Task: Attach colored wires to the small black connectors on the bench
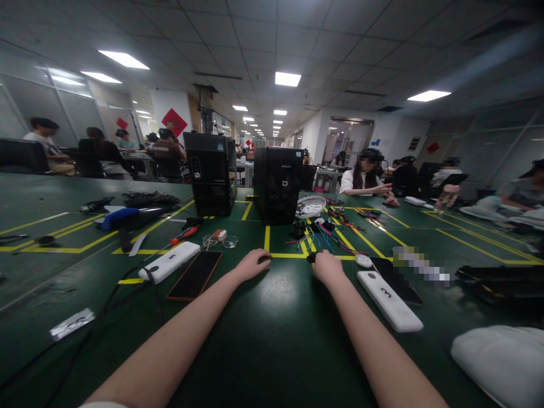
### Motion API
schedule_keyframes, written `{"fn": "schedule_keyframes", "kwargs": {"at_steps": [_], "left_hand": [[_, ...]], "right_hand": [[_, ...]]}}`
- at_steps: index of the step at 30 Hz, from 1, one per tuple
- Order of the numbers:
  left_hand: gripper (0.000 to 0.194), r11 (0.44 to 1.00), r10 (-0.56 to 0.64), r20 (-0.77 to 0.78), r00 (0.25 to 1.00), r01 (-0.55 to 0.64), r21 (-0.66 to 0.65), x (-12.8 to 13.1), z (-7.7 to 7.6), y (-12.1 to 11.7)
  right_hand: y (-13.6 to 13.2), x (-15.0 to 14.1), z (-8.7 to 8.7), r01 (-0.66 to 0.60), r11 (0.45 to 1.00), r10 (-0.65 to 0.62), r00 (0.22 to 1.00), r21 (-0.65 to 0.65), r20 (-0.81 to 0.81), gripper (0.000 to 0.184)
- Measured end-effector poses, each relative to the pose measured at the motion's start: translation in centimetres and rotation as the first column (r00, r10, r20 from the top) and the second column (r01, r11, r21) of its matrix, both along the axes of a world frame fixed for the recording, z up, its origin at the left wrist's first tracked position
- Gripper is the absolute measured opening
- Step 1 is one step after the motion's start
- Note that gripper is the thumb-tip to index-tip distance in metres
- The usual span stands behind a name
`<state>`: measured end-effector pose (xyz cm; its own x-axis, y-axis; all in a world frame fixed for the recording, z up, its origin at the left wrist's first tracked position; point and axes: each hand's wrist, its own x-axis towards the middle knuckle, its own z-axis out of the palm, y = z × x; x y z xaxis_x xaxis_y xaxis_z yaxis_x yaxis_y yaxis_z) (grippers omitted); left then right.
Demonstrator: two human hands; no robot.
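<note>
My left hand (254, 264) rests on the green table (272, 323), its fingers loosely stretched toward the middle and nothing visible in them. A small black piece (311, 257) shows at the fingertips of my right hand (328, 267), which is closed on it; its exact kind is too small to make out. Just beyond that hand lies a tangle of coloured cables (319, 229) with black connectors. A dark phone (196, 275) with an orange edge lies left of my left hand. Right of my right hand is a white power bank (389, 301) marked 3.
Two black computer towers (209, 175) (278, 184) stand ahead. A white basket (311, 206) sits behind the cables. Glasses (221, 242), a red-handled screwdriver (183, 236) and another white power bank (170, 262) lie left. Across the table at right sits a person (361, 181).
</note>
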<state>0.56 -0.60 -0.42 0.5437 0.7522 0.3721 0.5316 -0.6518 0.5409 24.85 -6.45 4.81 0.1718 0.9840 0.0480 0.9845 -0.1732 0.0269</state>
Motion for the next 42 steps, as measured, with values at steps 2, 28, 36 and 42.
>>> {"fn": "schedule_keyframes", "kwargs": {"at_steps": [2,28,36,42], "left_hand": [[0.028,0.999,0.041,0.045,0.998,-0.04,-0.016,0.2,-0.2,0.2],[0.035,0.985,0.168,0.089,0.982,-0.163,-0.065,0.2,-1.0,1.0],[0.039,0.947,0.307,-0.15,0.94,-0.318,-0.052,0.3,-0.2,0.2],[0.04,0.929,0.344,-0.202,0.917,-0.363,-0.065,0.6,0.8,-0.8]], "right_hand": [[-0.7,-3.2,-0.7,-0.145,0.985,0.146,0.989,0.089,-0.004,0.032],[-1.7,-10.0,-4.7,-0.463,0.747,0.559,0.826,0.478,-0.073,0.044],[-1.6,-10.0,-4.9,-0.466,0.741,0.56,0.826,0.484,-0.063,0.045],[-1.7,-10.1,-4.6,-0.454,0.756,0.547,0.834,0.472,-0.074,0.042]]}}
